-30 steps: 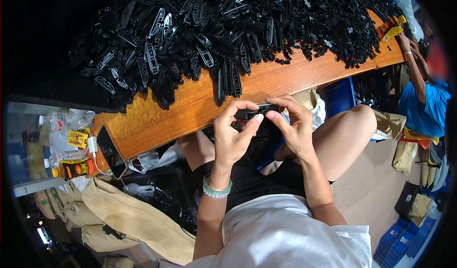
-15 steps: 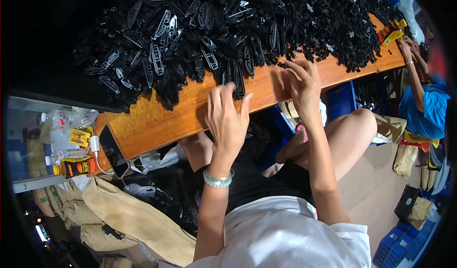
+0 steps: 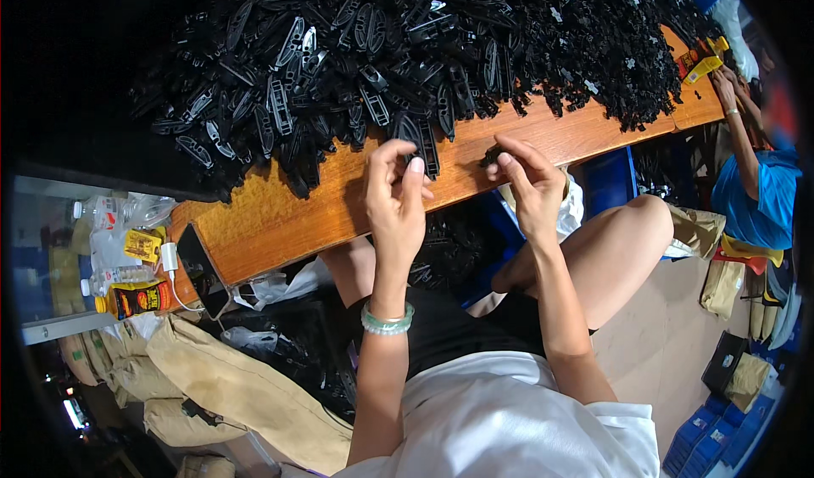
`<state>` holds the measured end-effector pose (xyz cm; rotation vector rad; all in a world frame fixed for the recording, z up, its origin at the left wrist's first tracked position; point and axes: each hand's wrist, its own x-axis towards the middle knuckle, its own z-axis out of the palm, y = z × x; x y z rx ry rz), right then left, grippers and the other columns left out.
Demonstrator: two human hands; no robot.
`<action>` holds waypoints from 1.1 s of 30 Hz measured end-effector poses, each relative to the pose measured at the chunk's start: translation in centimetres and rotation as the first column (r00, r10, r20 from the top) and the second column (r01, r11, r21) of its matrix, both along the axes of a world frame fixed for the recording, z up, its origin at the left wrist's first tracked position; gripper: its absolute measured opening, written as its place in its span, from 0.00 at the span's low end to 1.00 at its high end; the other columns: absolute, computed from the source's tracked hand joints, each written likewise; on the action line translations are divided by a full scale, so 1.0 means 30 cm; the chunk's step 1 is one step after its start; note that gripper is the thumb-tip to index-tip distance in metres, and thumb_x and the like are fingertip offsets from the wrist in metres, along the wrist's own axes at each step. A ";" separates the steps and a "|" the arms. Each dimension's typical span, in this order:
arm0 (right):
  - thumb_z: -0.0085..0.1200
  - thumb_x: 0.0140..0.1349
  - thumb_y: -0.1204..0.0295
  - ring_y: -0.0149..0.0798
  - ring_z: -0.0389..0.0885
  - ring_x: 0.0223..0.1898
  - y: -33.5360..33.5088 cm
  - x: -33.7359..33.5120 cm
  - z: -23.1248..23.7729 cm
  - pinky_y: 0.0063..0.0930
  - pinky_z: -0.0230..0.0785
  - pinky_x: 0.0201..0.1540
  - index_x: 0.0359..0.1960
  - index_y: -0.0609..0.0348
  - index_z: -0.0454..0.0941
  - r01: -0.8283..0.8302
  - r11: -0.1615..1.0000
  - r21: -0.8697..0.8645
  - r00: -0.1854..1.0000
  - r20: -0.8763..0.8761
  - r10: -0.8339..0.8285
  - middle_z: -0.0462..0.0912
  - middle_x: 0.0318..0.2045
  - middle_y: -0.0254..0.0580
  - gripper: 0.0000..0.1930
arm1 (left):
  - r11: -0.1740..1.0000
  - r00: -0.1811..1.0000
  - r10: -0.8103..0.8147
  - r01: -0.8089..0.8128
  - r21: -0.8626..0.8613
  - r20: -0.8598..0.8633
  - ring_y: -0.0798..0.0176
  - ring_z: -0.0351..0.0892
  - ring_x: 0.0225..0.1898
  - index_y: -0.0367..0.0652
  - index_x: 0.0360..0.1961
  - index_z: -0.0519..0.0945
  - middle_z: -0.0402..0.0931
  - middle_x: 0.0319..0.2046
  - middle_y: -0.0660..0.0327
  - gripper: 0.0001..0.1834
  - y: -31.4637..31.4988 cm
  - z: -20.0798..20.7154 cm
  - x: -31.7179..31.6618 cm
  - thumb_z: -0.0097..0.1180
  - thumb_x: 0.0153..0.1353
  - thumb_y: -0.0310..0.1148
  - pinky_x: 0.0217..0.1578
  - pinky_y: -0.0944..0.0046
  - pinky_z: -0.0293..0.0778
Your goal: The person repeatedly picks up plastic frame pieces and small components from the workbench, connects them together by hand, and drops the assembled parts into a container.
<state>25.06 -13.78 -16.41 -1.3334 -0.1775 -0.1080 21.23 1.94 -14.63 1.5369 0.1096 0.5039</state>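
Observation:
My left hand is closed, its thumb and curled fingers together at the near end of the pile. A long black plastic part lies right beside these fingers; whether they grip it or another dark piece is hidden. On the right, over the table's near edge, my right hand pinches a small black plastic piece between thumb and fingertips. Ahead of both hands spreads a heap of oblong black plastic parts. Smaller black pieces form the heap's right side.
The wooden table runs across in front of me. A phone, plastic bottles and snack packets are at left. Blue bins stand below. Another person in a blue shirt works at far right, near a yellow packet.
My right hand has drawn back from the small-piece heap and now pinches a small black piece. The fingers of my left hand have curled closed beside the long part.

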 end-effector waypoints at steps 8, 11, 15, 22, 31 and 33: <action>0.53 0.57 0.83 0.31 0.78 0.35 -0.008 -0.074 0.063 0.20 0.72 0.40 0.40 0.69 0.79 -0.139 0.979 0.146 0.988 -0.043 0.147 0.78 0.36 0.40 0.09 | 0.892 0.948 -0.319 0.295 -0.341 -0.013 0.76 0.69 0.29 0.37 0.43 0.66 0.69 0.33 0.63 0.15 0.004 0.033 -0.107 0.53 0.56 0.16 0.28 0.77 0.68; 0.57 0.53 0.83 0.32 0.76 0.38 -0.002 -0.097 0.084 0.21 0.69 0.43 0.36 0.67 0.81 -0.133 0.984 0.121 0.990 -0.021 0.137 0.78 0.35 0.40 0.08 | 0.893 0.934 -0.351 0.312 -0.324 -0.067 0.73 0.74 0.27 0.33 0.44 0.68 0.73 0.32 0.60 0.14 -0.003 0.049 -0.123 0.53 0.57 0.17 0.25 0.76 0.72; 0.59 0.51 0.81 0.34 0.72 0.41 0.012 -0.118 0.119 0.24 0.63 0.44 0.34 0.64 0.83 -0.124 0.991 -0.043 0.988 0.091 0.127 0.78 0.34 0.40 0.08 | 0.915 0.923 -0.376 0.356 -0.191 -0.078 0.63 0.80 0.26 0.29 0.44 0.68 0.76 0.32 0.50 0.13 0.003 0.057 -0.133 0.52 0.57 0.17 0.26 0.70 0.78; 0.59 0.49 0.81 0.35 0.71 0.38 0.012 -0.129 0.117 0.26 0.63 0.41 0.32 0.62 0.83 0.040 0.952 -0.305 0.964 0.263 0.043 0.78 0.33 0.40 0.07 | 0.873 0.919 -0.388 0.345 -0.344 -0.065 0.66 0.80 0.30 0.29 0.41 0.70 0.76 0.31 0.55 0.11 -0.014 0.072 -0.140 0.54 0.58 0.20 0.31 0.70 0.79; 0.60 0.52 0.78 0.33 0.76 0.39 0.010 -0.152 0.113 0.24 0.66 0.43 0.39 0.63 0.81 -0.123 0.964 -0.235 0.992 -0.012 0.124 0.80 0.36 0.42 0.12 | 0.962 0.960 -0.263 0.253 -0.104 -0.096 0.69 0.80 0.27 0.31 0.37 0.73 0.76 0.33 0.58 0.08 -0.038 0.065 -0.131 0.56 0.54 0.19 0.28 0.74 0.76; 0.60 0.52 0.78 0.34 0.76 0.39 0.003 -0.145 0.108 0.24 0.66 0.43 0.39 0.63 0.81 -0.155 0.955 -0.253 0.988 -0.012 0.157 0.80 0.36 0.42 0.11 | 0.954 0.956 -0.275 0.258 -0.151 -0.103 0.67 0.80 0.26 0.31 0.37 0.74 0.77 0.31 0.57 0.08 -0.035 0.070 -0.132 0.55 0.56 0.20 0.27 0.73 0.77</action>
